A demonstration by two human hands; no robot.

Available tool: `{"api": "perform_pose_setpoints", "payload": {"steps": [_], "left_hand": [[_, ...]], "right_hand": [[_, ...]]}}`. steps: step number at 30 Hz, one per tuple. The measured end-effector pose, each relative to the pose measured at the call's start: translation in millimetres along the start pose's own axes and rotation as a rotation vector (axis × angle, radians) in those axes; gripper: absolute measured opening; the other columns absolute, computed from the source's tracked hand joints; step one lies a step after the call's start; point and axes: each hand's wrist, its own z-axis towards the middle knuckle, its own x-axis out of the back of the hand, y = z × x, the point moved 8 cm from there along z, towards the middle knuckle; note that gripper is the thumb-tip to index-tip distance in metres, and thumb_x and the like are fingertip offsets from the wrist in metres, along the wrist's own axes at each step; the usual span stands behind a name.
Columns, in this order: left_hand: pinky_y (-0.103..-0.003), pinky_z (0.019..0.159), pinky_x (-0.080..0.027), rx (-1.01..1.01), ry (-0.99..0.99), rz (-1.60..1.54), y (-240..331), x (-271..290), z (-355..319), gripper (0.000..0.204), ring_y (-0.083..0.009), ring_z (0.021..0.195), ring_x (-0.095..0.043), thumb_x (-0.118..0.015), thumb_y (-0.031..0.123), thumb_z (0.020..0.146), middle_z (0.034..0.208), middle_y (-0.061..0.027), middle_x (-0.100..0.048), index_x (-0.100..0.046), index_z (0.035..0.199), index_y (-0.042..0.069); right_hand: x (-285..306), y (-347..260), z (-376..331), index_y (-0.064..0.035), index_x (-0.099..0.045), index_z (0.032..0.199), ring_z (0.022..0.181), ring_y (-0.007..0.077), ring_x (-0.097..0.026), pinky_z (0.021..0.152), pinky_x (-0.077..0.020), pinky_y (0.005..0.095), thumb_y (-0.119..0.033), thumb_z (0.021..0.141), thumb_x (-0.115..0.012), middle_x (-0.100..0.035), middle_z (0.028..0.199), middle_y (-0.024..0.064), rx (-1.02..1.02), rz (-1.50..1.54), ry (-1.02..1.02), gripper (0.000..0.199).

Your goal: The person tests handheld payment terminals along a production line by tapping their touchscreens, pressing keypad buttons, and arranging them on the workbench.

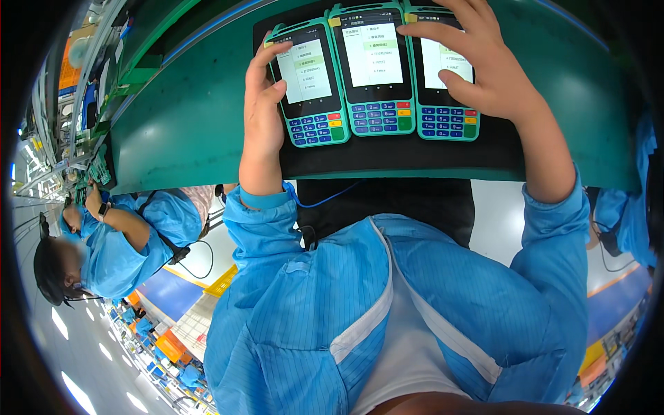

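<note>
Three teal terminals: left hand touches left terminal, right hand right terminal, grips open.

Three payment terminals lie side by side on a mat on the desk: the left terminal, the middle terminal, the right terminal. The left hand rests against the left terminal's left edge, and the right hand lies over the right terminal.

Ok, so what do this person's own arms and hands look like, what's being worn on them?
Both hands, the left hand and the right hand, are bare: no gloves, rings or watch visible. Each forearm is bare up to a light blue pinstriped smock sleeve, the left one ending in a snug knit cuff. A thin blue cable runs beside the left cuff.
</note>
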Motion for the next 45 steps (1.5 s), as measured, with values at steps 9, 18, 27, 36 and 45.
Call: {"api": "perform_pose_setpoints", "payload": {"steps": [9, 18, 27, 36, 45], "left_hand": [[-0.041, 0.112, -0.026, -0.033, -0.046, -0.001, 0, -1, 3, 0.046, -0.0321, 0.137, -0.034, -0.043, 0.014, 0.073, 0.15, -0.0207, -0.034, -0.064, 0.113, 0.004], [-0.039, 0.112, -0.028, -0.052, -0.059, 0.007, 2, -1, 3, 0.045, -0.0318, 0.135, -0.038, -0.043, 0.014, 0.074, 0.15, -0.0207, -0.032, -0.064, 0.112, 0.002], [-0.04, 0.114, -0.02, 0.01, -0.025, 0.013, -2, 1, 2, 0.049, -0.0319, 0.138, -0.032, -0.043, 0.014, 0.073, 0.148, -0.0218, -0.036, -0.062, 0.116, 0.002], [-0.04, 0.116, -0.017, -0.051, -0.019, 0.068, 4, -2, 4, 0.064, -0.0299, 0.143, -0.024, -0.043, 0.016, 0.074, 0.15, -0.02, -0.034, -0.049, 0.137, 0.005], [-0.04, 0.116, -0.018, -0.106, -0.033, 0.109, 11, -5, 3, 0.068, -0.0279, 0.142, -0.027, -0.044, 0.014, 0.077, 0.15, -0.0145, -0.036, -0.038, 0.144, 0.004]], "right_hand": [[-14, 1, -2, -0.0249, -0.062, 0.123, 0.135, 0.0482, -0.023, 0.106, -0.0144, 0.0679, -0.037, 0.073, -0.057, -0.034, 0.144, 0.0197, -0.015, -0.273, -0.07, 0.052], [-7, -3, 20, -0.0189, -0.062, 0.121, 0.132, 0.0463, -0.029, 0.108, -0.0201, 0.0604, -0.03, 0.074, -0.058, -0.041, 0.139, 0.0204, -0.011, -0.051, 0.021, 0.049], [8, 18, 4, -0.0037, -0.057, 0.116, 0.122, 0.032, -0.045, 0.104, -0.0338, 0.0413, -0.017, 0.077, -0.058, -0.049, 0.129, 0.0173, 0.714, 0.751, 0.438, 0.042], [-14, 67, -7, -0.0018, -0.055, 0.118, 0.115, 0.0277, -0.051, 0.102, -0.0372, 0.0367, -0.01, 0.077, -0.055, -0.054, 0.12, 0.0141, 0.813, 0.856, 0.469, 0.042], [2, 27, 9, -0.0013, -0.052, 0.122, 0.113, 0.0258, -0.052, 0.1, -0.0384, 0.0345, -0.011, 0.075, -0.052, -0.053, 0.117, 0.0136, -0.076, 0.426, 0.146, 0.048]]}}
